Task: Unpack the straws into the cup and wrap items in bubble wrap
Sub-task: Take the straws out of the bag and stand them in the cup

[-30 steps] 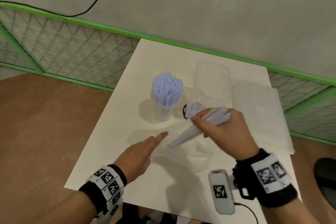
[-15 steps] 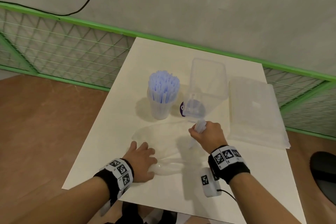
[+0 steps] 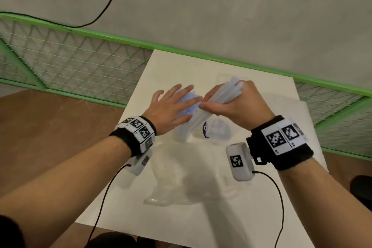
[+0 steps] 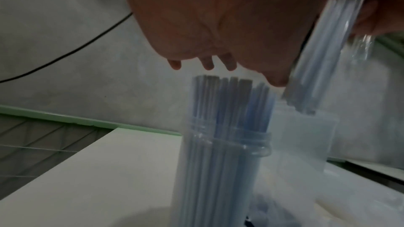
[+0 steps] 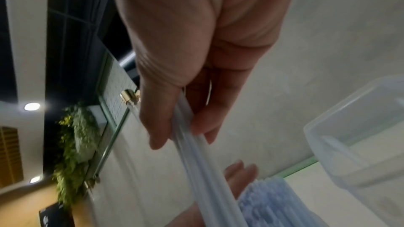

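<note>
Straws (image 3: 220, 97) tilted in the right hand (image 3: 237, 104), over the cup (image 4: 220, 161)!

Fingers wrap the bundle, low ends slanting down just beside the cup's rim. Cup stands upright on the table (image 3: 261, 86), packed with blue straws (image 4: 229, 103). Left hand (image 3: 171, 108) spreads flat above them, fingers straight, gripping nothing. Clear box (image 5: 358, 127) sits behind the cup, bubble wrap (image 3: 314, 119) far right, crumpled bag (image 3: 177, 183) near the front edge.

Looks like an indoor test/recording bay. White table (image 3: 201, 70) against green mesh fencing (image 3: 70, 62), bare grey wall (image 3: 221, 6), loose cable (image 3: 108, 6).
</note>
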`<state>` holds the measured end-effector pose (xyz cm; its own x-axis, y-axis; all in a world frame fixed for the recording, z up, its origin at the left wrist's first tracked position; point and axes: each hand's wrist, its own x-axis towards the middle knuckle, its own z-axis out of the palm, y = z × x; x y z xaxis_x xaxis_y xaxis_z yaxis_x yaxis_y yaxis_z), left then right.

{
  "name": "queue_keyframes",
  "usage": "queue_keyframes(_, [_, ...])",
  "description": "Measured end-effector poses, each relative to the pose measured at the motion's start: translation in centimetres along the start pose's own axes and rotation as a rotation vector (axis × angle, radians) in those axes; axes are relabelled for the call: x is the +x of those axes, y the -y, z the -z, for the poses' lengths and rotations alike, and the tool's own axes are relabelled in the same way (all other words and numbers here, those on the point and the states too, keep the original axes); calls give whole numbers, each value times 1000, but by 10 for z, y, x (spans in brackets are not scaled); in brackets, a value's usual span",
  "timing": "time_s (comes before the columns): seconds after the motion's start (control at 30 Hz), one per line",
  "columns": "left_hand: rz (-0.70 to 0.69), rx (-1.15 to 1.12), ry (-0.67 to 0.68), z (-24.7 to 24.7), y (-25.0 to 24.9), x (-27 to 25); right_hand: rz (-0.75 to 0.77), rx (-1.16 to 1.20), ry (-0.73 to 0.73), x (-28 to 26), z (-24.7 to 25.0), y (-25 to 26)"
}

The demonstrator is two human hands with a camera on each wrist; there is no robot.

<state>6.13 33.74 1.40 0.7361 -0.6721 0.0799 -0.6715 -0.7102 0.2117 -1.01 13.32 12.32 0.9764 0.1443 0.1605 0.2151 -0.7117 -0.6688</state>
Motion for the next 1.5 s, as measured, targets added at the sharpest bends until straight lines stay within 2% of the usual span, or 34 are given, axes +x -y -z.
queue_keyframes(0.1, [0, -5, 36, -5, 8, 10, 70, -36, 37, 15, -8, -4])
queue_keyframes(0.23, [-21, -109, 19, -7, 14, 18, 145, -46, 103, 27, -19, -9])
queue_keyframes(0.4, [-50, -119, 16, -10, 21, 21, 83, -91, 184, 38, -45, -29])
queue_keyframes(0.5, [33, -300, 1, -11, 19, 19, 75, -88, 186, 36, -65, -38])
queue_keyframes(0.6, [132, -532, -175, 2, 13, 8, 119, -90, 103, 31, -72, -42])
queue_keyframes(0.67, [142, -660, -284, 14, 5, -7, 109, -53, 27, 22, -65, -41])
queue_keyframes(0.83, [62, -827, -330, 14, -21, -39, 160, 4, -115, -8, -67, -33])
queue_keyframes(0.9, [66, -830, -375, 6, -25, -37, 206, -49, -132, -13, -79, -37])
queue_keyframes(1.07, [31, -704, -519, -13, -25, -29, 187, -157, -246, -13, -102, -60])
queue_keyframes(1.17, [35, -633, -548, -18, -22, -26, 227, -252, -273, -10, -108, -66])
queue_keyframes(1.23, [104, -638, -527, -15, -20, -24, 229, -291, -322, -9, -108, -65])
queue_keyframes(1.4, [149, -626, -552, -3, -20, -20, 108, -48, -298, -5, -105, -56])
queue_keyframes(1.5, [138, -593, -542, -4, -21, -18, 130, -116, -303, -7, -111, -54])
